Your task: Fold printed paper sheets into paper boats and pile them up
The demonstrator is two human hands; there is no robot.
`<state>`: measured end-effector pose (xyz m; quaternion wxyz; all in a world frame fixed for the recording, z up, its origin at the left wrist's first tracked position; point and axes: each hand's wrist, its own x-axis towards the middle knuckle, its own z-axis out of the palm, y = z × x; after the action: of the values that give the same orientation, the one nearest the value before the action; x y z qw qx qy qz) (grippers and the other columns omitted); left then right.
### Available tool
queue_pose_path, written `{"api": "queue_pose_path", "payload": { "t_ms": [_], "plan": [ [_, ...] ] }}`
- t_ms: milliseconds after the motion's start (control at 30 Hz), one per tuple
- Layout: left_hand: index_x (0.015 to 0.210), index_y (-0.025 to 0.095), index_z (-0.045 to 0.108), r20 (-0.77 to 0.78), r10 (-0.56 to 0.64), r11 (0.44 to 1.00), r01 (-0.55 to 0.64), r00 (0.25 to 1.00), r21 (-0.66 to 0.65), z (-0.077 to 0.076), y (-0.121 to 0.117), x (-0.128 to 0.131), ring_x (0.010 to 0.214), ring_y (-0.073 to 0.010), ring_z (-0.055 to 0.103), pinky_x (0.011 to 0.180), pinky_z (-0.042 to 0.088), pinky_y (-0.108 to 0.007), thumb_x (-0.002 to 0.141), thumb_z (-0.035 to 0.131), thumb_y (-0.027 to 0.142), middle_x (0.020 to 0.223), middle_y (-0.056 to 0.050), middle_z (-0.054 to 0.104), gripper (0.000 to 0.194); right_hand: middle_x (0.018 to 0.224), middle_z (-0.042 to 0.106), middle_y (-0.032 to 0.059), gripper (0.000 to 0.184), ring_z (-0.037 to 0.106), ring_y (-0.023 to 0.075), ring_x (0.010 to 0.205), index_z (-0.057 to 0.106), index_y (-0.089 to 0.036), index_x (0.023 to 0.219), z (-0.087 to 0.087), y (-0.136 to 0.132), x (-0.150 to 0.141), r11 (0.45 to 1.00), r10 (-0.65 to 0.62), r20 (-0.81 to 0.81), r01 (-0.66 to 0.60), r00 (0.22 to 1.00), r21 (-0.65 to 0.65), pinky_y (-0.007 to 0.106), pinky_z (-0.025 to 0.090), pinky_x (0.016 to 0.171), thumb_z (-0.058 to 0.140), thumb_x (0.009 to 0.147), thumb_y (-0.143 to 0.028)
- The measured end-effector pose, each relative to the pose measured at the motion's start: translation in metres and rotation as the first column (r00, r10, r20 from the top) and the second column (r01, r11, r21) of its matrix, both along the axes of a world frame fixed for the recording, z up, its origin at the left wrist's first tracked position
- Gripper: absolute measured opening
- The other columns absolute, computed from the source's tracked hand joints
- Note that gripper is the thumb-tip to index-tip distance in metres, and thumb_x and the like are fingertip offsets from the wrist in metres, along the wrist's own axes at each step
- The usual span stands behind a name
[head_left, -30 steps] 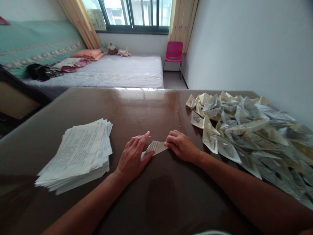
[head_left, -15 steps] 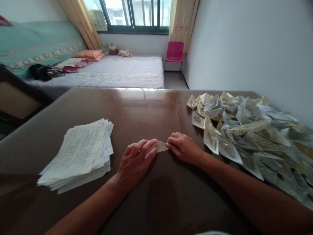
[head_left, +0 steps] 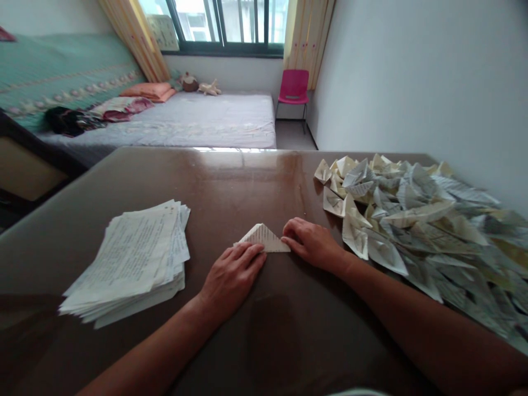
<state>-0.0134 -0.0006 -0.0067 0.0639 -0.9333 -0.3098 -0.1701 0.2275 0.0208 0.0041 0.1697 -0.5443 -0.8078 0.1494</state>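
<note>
A small triangle of folded printed paper (head_left: 264, 237) lies on the brown table in front of me, its peak pointing away. My left hand (head_left: 233, 275) covers its lower left part, fingers together and bent over the edge; the left thumb is mostly hidden. At the right corner, the thumb and curled fingers of my right hand (head_left: 311, 243) pinch the paper's tip. Left of my hands lies a stack of printed sheets (head_left: 132, 253), loosely piled. Many folded paper boats (head_left: 416, 214) form a heap to the right, close to my right forearm.
The glossy brown table (head_left: 247, 187) fills the foreground. Beyond its far edge stand a bed (head_left: 223, 118) and a pink chair (head_left: 294, 88) near the window. A dark-framed chair (head_left: 28, 165) is at the left, and a white wall (head_left: 412, 82) runs along the right.
My left fingers have slid down off the paper's upper part, so the whole peak now shows. The right hand has shifted slightly and remains at the right corner.
</note>
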Motion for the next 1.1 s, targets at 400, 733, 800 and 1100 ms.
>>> {"api": "queue_pose_path", "payload": {
  "t_ms": [400,733,800,1100],
  "plan": [
    [0.110,0.015,0.055,0.317,0.243,0.970,-0.235,0.917,-0.065,0.010,0.009,-0.011,0.107,-0.0237,0.052,0.093,0.046,-0.038,0.088,0.060,0.028,0.114,-0.011,0.059,0.027,0.087,0.059,-0.0020,0.007,0.053,0.0082,0.064,0.062,-0.022,0.088,-0.008,-0.006,-0.010,0.997,0.058,-0.235,-0.068,0.970,-0.036,0.021,0.037,0.061,0.063,0.084,-0.028],
    [0.101,0.021,0.063,0.203,-0.027,0.999,0.033,0.979,-0.023,0.008,0.005,-0.013,0.093,-0.0189,0.058,0.080,0.047,-0.031,0.093,0.050,0.020,0.097,-0.002,0.068,0.015,0.088,0.063,0.0014,0.006,0.057,0.0156,0.080,0.061,-0.022,0.089,-0.003,-0.015,-0.014,0.974,0.153,0.066,-0.162,0.986,0.159,0.026,0.037,0.070,0.057,0.085,-0.019],
    [0.102,0.019,0.063,0.157,-0.048,0.999,0.051,0.986,-0.016,0.008,0.004,-0.013,0.095,-0.0191,0.059,0.080,0.047,-0.031,0.094,0.049,0.021,0.099,-0.002,0.069,0.017,0.088,0.063,0.0014,0.006,0.056,0.0153,0.080,0.061,-0.022,0.088,-0.004,-0.014,-0.013,0.975,0.163,0.049,-0.168,0.985,0.145,0.026,0.037,0.071,0.057,0.084,-0.019],
    [0.100,0.022,0.066,0.138,0.028,0.998,-0.019,0.990,-0.066,0.006,0.011,-0.009,0.086,-0.0157,0.061,0.074,0.049,-0.028,0.095,0.046,0.023,0.094,-0.002,0.070,0.020,0.088,0.058,-0.0011,0.021,0.051,0.0102,0.066,0.057,-0.022,0.096,-0.011,-0.004,-0.006,0.999,0.017,-0.243,-0.009,0.970,0.033,0.023,0.040,0.063,0.068,0.078,-0.025]
  ]
}}
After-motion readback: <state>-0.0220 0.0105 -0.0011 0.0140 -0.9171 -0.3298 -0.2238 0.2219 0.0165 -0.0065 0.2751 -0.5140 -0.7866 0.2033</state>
